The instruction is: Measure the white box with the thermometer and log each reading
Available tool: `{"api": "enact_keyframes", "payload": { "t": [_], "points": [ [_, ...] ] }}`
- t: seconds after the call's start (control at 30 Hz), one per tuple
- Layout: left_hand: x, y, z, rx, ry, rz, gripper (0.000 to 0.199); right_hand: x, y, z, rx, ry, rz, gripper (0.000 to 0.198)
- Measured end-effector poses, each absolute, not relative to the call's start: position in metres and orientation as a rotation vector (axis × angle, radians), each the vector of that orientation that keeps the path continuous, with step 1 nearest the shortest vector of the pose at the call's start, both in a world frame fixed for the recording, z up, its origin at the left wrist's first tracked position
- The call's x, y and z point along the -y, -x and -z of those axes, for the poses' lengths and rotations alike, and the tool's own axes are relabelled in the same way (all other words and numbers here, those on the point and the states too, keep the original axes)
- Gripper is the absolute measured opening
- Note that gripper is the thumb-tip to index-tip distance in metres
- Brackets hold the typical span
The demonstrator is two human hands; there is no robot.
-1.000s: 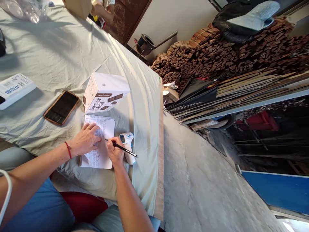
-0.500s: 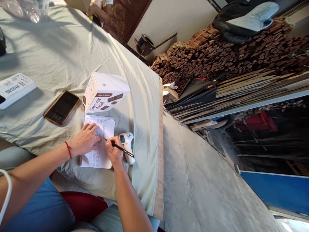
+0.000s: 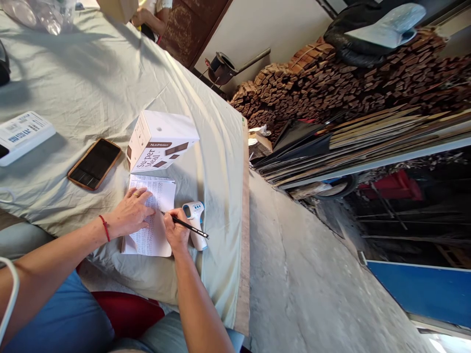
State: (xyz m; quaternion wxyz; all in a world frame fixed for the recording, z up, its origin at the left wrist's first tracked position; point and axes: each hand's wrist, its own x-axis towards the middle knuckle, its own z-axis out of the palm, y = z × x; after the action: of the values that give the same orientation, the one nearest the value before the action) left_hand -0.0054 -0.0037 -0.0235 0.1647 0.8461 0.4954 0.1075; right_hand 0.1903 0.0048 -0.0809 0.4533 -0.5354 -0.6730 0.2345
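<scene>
A small stack of paper (image 3: 162, 240), covered in close rows of writing on its left part, lies on the cloth-covered table. My left hand (image 3: 133, 211) rests flat on it with fingers spread. In my right hand (image 3: 176, 229) a black pencil (image 3: 189, 226) is gripped, its tip touching or just over the paper; I cannot tell which. Right beside that hand lies a white infrared thermometer (image 3: 198, 235), partly covered by the pencil and fingers. Just beyond the paper stands a white "Super Meal" box (image 3: 158, 142).
A phone (image 3: 94, 164) in a brown case lies left of the box, and a white printed box (image 3: 25, 135) sits farther left. Clear plastic containers (image 3: 47, 17) stand at the back. The table's edge (image 3: 243, 235) is on the right. Another person's arm (image 3: 158, 19) shows beyond the table.
The pencil's back end has swung slightly right and my right hand has shifted a little. My left hand stays put. A tan box at the far edge has moved further into view.
</scene>
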Motion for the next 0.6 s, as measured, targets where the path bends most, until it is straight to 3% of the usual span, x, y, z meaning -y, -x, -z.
{"api": "enact_keyframes", "payload": {
  "t": [0.13, 0.23, 0.33, 0.47, 0.6],
  "points": [
    [-0.006, 0.016, 0.028, -1.464, -2.229, -0.561, 0.013, -0.003, -0.193, 0.08, 1.649, 1.341, -0.491, 0.024],
    [-0.021, 0.034, 0.03, -1.671, -2.074, -0.796, 0.017, -0.001, -0.198, 0.077, 1.67, 1.334, -0.371, 0.021],
    [-0.042, 0.049, 0.035, -1.827, -1.845, -1.187, 0.041, -0.002, -0.203, 0.074, 1.847, 1.278, -0.31, 0.023],
    [-0.072, 0.057, 0.047, -1.772, -1.681, -1.334, 0.086, -0.002, -0.208, 0.075, 2.119, 1.21, -0.206, 0.041],
    [-0.092, 0.061, 0.057, -1.634, -1.586, -1.325, 0.102, 0.0, -0.226, 0.076, 2.08, 1.34, -0.004, 0.039]
  ]
}}
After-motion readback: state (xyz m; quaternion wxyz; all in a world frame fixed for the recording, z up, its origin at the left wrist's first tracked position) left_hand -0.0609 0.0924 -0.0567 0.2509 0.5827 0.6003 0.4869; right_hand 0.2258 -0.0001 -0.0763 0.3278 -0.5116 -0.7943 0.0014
